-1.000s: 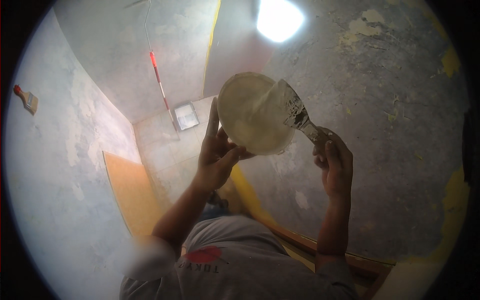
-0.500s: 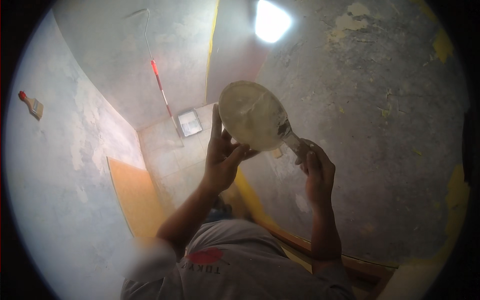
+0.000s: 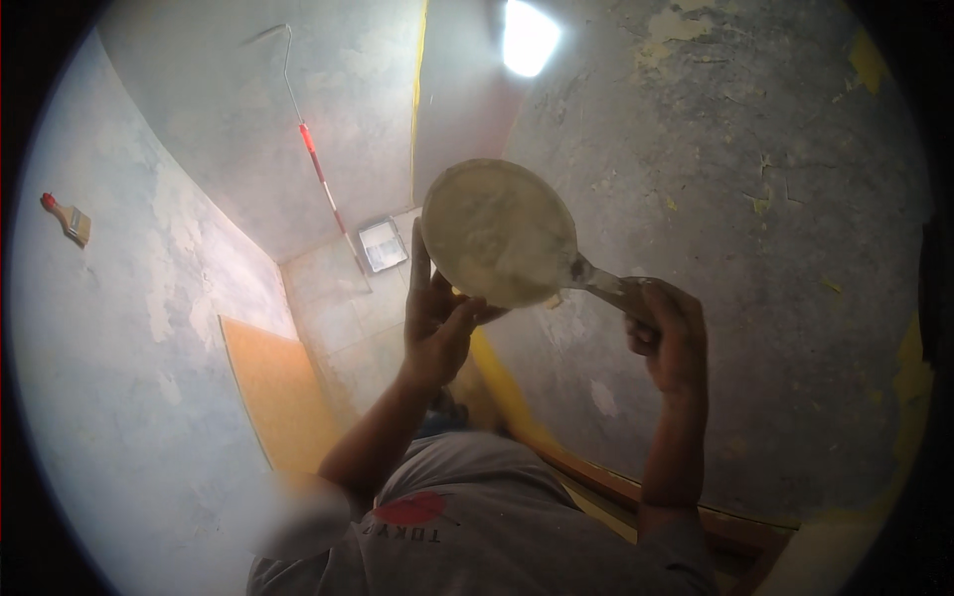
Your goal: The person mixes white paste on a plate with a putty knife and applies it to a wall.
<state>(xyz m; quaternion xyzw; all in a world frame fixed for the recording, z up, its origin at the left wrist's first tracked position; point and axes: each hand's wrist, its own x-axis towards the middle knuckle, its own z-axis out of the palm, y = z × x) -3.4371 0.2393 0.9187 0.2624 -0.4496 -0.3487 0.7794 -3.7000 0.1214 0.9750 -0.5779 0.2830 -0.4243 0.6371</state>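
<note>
In front of me, my left hand (image 3: 437, 328) holds up a round container (image 3: 442, 184). My fingers and thumb grip it from below and along its left side. Pale, creamy putty (image 3: 497, 233) with an uneven surface covers its inside. My right hand (image 3: 676, 333) is closed around the handle of a putty knife (image 3: 611, 285). The knife's narrow neck meets the container's right edge, where putty smears the metal; how far the blade lies in the putty is hard to make out.
A patchy grey wall (image 3: 715, 377) with peeling paint rises at the right. A paint tray (image 3: 382, 245) sits on the tiled floor beside a roller on a red-and-white pole (image 3: 323, 179). A paintbrush (image 3: 70, 219) is at the left wall; an orange-brown board (image 3: 273, 387) leans lower down.
My right hand has shifted right and slightly down with the putty knife, so more of its neck shows. The container has turned to face me more and moved slightly left.
</note>
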